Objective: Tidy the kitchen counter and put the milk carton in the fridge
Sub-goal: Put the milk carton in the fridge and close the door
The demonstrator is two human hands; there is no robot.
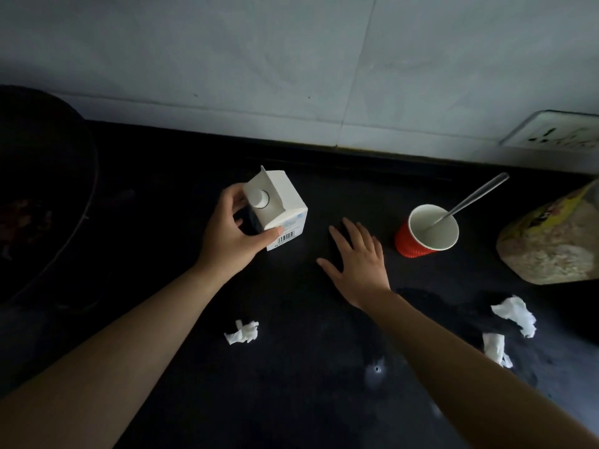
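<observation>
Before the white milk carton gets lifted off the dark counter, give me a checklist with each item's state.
1. Left hand wrapped around the white milk carton: ok.
2. Carton's white screw cap in place: ok.
3. Right hand empty, spread open: ok.
4. Red paper cup with metal spoon apart from carton: ok.
5. Crumpled white tissues cleared: not ok.
6. Fridge path: cannot tell.

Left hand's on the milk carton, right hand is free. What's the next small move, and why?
Probably lift the milk carton straight up off the counter: the left hand already grips it, its cap looks closed, and the open right hand holds nothing. Tissues and the cup can wait.
</observation>
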